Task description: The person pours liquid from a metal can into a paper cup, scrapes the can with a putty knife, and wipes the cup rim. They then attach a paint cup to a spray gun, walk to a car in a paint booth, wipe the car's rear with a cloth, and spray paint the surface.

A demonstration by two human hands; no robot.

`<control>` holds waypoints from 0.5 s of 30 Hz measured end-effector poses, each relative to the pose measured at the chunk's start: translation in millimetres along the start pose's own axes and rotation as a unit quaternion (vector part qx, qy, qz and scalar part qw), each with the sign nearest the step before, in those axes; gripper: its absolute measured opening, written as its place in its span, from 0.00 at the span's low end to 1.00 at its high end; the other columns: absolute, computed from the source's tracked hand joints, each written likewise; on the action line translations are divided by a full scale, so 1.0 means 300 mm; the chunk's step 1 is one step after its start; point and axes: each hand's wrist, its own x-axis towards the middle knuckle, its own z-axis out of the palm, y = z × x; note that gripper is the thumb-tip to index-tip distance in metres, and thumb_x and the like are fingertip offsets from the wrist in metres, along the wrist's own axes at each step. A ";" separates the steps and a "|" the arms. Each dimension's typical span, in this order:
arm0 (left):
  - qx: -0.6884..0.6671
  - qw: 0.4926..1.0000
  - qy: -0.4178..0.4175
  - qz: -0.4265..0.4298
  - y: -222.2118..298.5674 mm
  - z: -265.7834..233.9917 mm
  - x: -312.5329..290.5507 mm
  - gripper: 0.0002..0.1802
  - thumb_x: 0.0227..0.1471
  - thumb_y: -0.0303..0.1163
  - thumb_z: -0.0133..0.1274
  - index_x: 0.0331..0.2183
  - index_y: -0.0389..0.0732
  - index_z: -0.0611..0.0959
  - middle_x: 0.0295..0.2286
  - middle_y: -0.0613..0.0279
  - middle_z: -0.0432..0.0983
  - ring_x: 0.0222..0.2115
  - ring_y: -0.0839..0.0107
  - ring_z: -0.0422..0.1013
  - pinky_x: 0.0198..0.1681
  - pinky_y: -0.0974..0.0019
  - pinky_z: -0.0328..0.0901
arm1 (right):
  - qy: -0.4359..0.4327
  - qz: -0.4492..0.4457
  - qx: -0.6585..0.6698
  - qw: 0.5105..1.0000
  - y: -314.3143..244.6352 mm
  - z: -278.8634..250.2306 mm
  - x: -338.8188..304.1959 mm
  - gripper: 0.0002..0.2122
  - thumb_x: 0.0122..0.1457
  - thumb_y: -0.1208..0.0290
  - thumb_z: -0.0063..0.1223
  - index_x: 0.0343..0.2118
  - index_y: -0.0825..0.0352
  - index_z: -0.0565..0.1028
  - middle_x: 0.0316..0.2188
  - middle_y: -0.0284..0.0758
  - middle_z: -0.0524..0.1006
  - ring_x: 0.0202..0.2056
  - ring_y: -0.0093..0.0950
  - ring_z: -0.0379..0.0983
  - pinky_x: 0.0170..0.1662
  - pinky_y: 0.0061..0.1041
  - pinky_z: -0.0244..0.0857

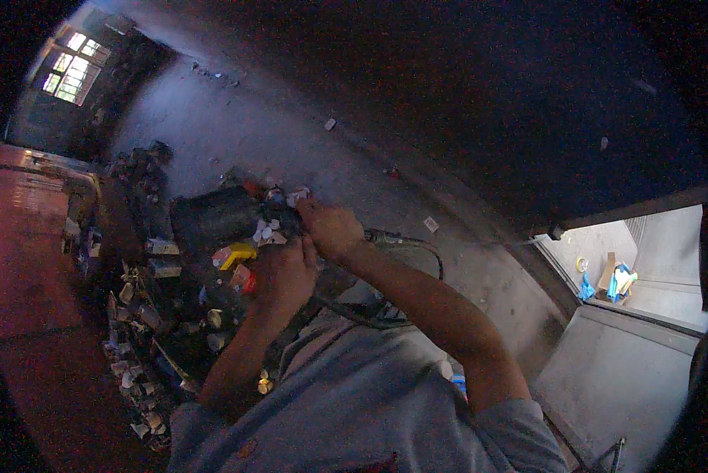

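Your two bare hands meet near the middle of the view, close beside each other, above a dim, cluttered work spot. Your left hand (289, 266) is the lower one; its forearm climbs steeply from the lower left, leaning right, and the back of the hand faces up. Its fingers are bent and held close together, pointing up and away from you. Your right hand (334, 229) sits higher and farther from you; its upper arm comes up from the lower right, the elbow is bent, and the forearm slants up to the left. Its fingers curl inward, their tips next to a small, pale, pinkish piece (300, 195). The light is too poor to tell whether either hand grips anything.

Just left of your hands, beyond the left fingertips, lies a cluster of small, white, rounded pieces (267, 231) against dark clutter. Near your left hand, on its left side, are a bright yellow, angular object with red on it (237, 255) and a smaller red and pale object (243, 278). A black, thick, bulky shape (216, 214) lies farther left. A dark, flexible cable (425, 243) loops out beyond your right wrist.
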 end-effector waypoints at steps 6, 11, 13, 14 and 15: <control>0.001 0.999 0.022 0.034 0.000 0.007 0.024 0.16 0.62 0.38 0.49 0.27 0.37 0.80 0.22 0.44 0.77 0.23 0.46 0.76 0.27 0.46 0.69 | -0.017 -0.017 -0.018 1.000 0.011 -0.013 0.007 0.24 0.54 0.72 0.57 0.55 0.62 0.67 0.51 0.45 0.75 0.41 0.50 0.79 0.41 0.48 0.75; -0.067 0.997 0.014 0.025 0.053 0.013 0.013 0.21 0.64 0.44 0.48 0.26 0.38 0.80 0.21 0.46 0.77 0.23 0.45 0.75 0.28 0.44 0.67 | 0.035 -0.039 0.012 0.999 0.066 -0.054 -0.035 0.28 0.52 0.74 0.60 0.59 0.61 0.69 0.54 0.45 0.74 0.44 0.50 0.79 0.47 0.45 0.74; -0.074 0.996 -0.024 0.035 0.096 0.027 -0.026 0.23 0.65 0.46 0.47 0.27 0.38 0.81 0.20 0.47 0.77 0.23 0.45 0.75 0.28 0.44 0.67 | 0.086 -0.077 0.044 0.992 0.128 -0.135 -0.070 0.26 0.53 0.71 0.62 0.57 0.61 0.72 0.53 0.44 0.76 0.45 0.49 0.78 0.50 0.42 0.73; -0.076 0.996 -0.039 0.037 0.119 0.041 -0.053 0.24 0.65 0.48 0.46 0.27 0.38 0.81 0.20 0.48 0.77 0.24 0.45 0.75 0.28 0.44 0.67 | 0.097 -0.089 0.064 0.989 0.158 -0.192 -0.083 0.24 0.54 0.70 0.63 0.56 0.62 0.74 0.52 0.43 0.78 0.46 0.48 0.78 0.51 0.40 0.72; -0.110 0.992 -0.055 0.022 0.149 0.065 -0.086 0.25 0.66 0.48 0.46 0.28 0.38 0.82 0.20 0.48 0.77 0.24 0.45 0.75 0.29 0.44 0.67 | 0.084 -0.075 0.119 0.986 0.204 -0.278 -0.100 0.21 0.56 0.67 0.64 0.53 0.62 0.76 0.48 0.41 0.80 0.44 0.43 0.78 0.50 0.37 0.72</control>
